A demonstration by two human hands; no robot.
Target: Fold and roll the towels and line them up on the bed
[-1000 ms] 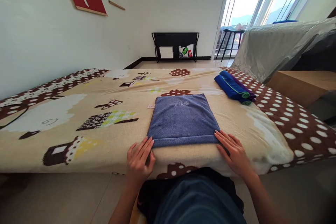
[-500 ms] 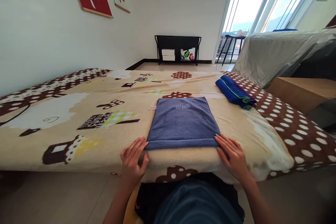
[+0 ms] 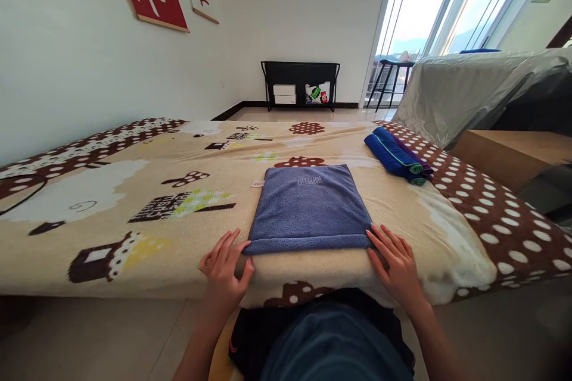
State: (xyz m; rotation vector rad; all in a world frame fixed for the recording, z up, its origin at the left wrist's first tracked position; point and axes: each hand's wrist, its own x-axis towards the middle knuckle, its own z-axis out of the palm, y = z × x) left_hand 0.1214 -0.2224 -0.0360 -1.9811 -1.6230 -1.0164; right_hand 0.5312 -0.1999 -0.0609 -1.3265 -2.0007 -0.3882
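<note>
A blue-grey towel [image 3: 310, 208] lies flat on the bed, with "HAPPY LIFE" lettering upside down at its far edge and a small tag on its left side. Along its near edge runs a narrow folded strip. My left hand [image 3: 226, 268] rests at the near left corner, fingertips touching the edge and fingers spread. At the near right corner my right hand [image 3: 395, 265] lies with its fingertips on the towel's edge, thumb apart from the other fingers. Both hands are open.
A patterned blanket [image 3: 179, 262] covers the bed. Rolled blue and purple towels [image 3: 395, 155] lie at the right. Beyond them are a cardboard box [image 3: 504, 152] and a plastic-covered piece of furniture [image 3: 469, 89]. A black rack [image 3: 300, 74] stands by the far wall.
The fingers of my left hand have spread a little more at the towel's corner. My right hand and the towel stay almost as they were; the view has shifted slightly.
</note>
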